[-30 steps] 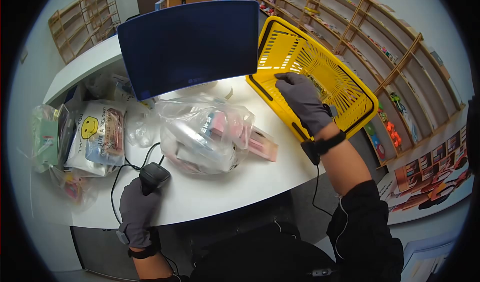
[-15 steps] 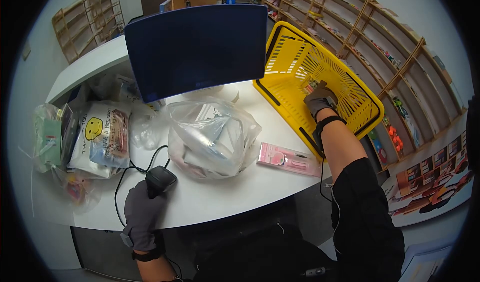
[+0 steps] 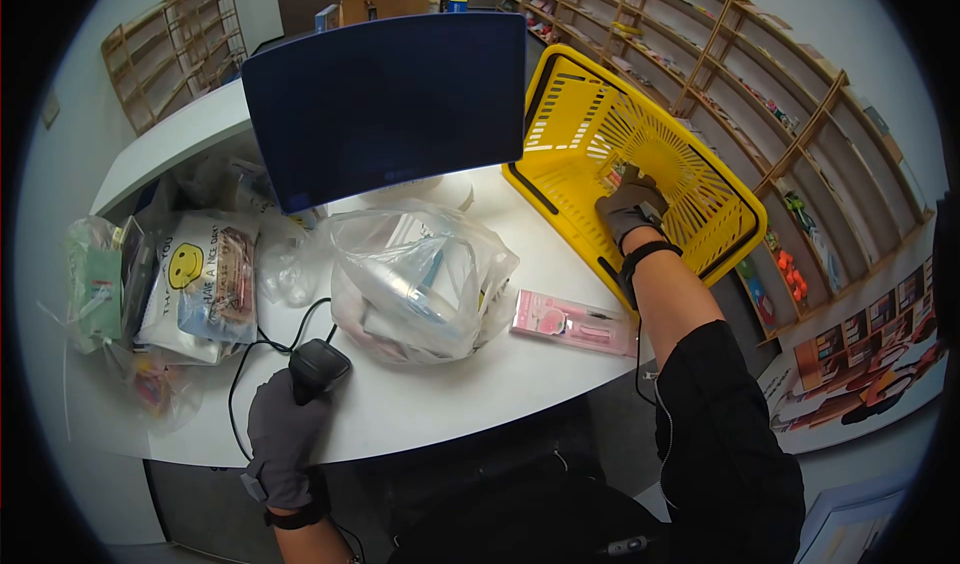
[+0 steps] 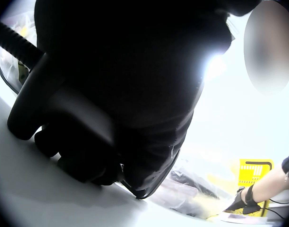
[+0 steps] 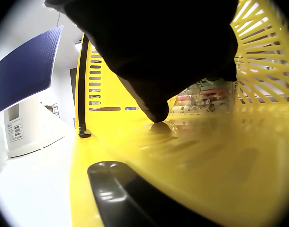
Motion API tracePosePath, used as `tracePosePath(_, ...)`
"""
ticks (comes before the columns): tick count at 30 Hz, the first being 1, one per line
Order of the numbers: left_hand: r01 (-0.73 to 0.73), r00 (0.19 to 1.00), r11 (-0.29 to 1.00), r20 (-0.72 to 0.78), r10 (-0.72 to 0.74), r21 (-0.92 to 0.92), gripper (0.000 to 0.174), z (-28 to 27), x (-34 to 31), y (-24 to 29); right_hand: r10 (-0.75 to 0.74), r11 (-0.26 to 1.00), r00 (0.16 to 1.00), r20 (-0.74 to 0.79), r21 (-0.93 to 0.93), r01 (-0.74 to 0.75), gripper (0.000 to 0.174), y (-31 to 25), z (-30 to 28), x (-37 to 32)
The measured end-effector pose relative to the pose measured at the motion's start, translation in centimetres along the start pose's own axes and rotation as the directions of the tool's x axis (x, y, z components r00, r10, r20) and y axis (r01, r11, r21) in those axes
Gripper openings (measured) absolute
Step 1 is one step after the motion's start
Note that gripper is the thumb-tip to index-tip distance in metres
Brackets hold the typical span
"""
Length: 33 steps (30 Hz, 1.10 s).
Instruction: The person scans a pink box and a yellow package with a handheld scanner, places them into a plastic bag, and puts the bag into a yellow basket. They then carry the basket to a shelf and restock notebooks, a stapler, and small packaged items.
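My left hand (image 3: 290, 419) grips a black corded barcode scanner (image 3: 318, 366) at the near edge of the white counter (image 3: 480, 384); in the left wrist view the scanner (image 4: 64, 113) fills the frame as a dark shape resting on the counter. My right hand (image 3: 625, 207) is inside the tilted yellow shopping basket (image 3: 560, 114), fingers bent down toward the floor of the basket (image 5: 206, 156). Small colourful packets (image 5: 201, 97) lie just beyond the fingertips, and nothing is held. A pink flat package (image 3: 572, 324) lies on the counter beside my right forearm.
A clear plastic bag (image 3: 420, 284) full of goods sits mid-counter in front of the dark monitor back (image 3: 385, 99). More bagged goods, one a smiley-face bag (image 3: 195, 274), are piled at the left. Wooden shelves (image 3: 800, 114) line the wall to the right.
My right hand went from the basket's near rim down into the basket. The pink package now lies free of the clear bag. The left hand still grips the scanner in the same place.
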<state>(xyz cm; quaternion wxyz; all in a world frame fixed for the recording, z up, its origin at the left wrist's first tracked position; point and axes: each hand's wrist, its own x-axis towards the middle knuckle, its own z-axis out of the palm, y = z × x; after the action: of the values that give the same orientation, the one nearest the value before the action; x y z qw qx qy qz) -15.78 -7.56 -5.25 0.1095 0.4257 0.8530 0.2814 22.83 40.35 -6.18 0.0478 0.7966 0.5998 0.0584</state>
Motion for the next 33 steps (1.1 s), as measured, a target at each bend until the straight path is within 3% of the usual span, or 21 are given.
tracePosePath(2,-0.006,1.000,1.000,-0.013,0.006,-0.007,0.027,0.1,-0.1,0.0,-0.020,0.986,1.000,-0.003,0.163,0.021,0.119,0.2,-0.3,-0.6)
tracePosePath(6,0.000,1.000,0.999,-0.010,0.000,0.032,0.027,0.1,0.1,-0.2,-0.151,0.952,0.988,-0.040,0.265,0.156,0.131,1.4,-0.3,-0.1)
tracePosePath(15,0.008,1.000,0.998,0.016,-0.009,0.057,0.030,-0.1,0.1,-0.6,-0.260,0.870,0.965,-0.030,0.426,0.248,0.134,1.2,-2.0,-1.4)
tracePosePath(19,0.008,1.000,0.998,0.007,-0.008,0.063,0.029,-0.1,0.0,-0.4,-0.284,0.897,0.943,-0.172,0.300,0.324,0.122,1.6,0.2,2.0)
tracePosePath(22,0.007,1.000,0.997,-0.002,-0.007,0.077,0.029,0.0,0.1,-0.4,-0.379,0.922,0.918,-0.118,-0.134,0.364,0.084,1.0,1.0,6.3)
tracePosePath(23,0.010,1.000,0.998,-0.002,-0.010,0.070,0.028,-0.1,0.1,-0.2,-0.381,0.921,0.916,-0.122,-0.133,0.366,0.084,0.5,-0.4,5.1)
tracePosePath(26,0.020,1.000,0.998,0.002,-0.020,0.061,0.028,-0.2,0.0,0.2,-0.605,0.642,0.796,0.004,-0.588,0.492,0.045,-1.5,-3.7,1.4)
tracePosePath(27,0.016,1.000,0.998,0.002,-0.016,0.053,0.028,-0.2,0.0,0.2,-0.608,0.642,0.794,0.003,-0.587,0.494,0.045,-1.5,-1.3,4.2)
tracePosePath(29,0.010,1.000,0.999,-0.005,-0.010,0.032,0.028,-0.2,0.0,0.1,-0.607,0.793,0.792,-0.069,-0.127,0.596,0.045,-2.3,3.3,9.7)
tracePosePath(30,0.015,1.000,0.999,-0.014,-0.015,0.031,0.028,-0.2,0.1,0.1,-0.598,0.786,0.795,-0.102,0.121,0.606,0.044,-3.5,5.4,12.2)
tracePosePath(31,0.020,1.000,1.000,-0.006,-0.020,0.022,0.028,-0.2,0.2,0.1,-0.584,0.726,0.802,-0.127,0.361,0.586,0.044,-3.8,7.9,14.5)
tracePosePath(33,0.028,0.999,1.000,0.017,-0.028,0.008,0.028,-0.3,0.2,0.0,-0.545,0.471,0.826,-0.147,0.761,0.446,0.045,-3.9,12.0,19.8)
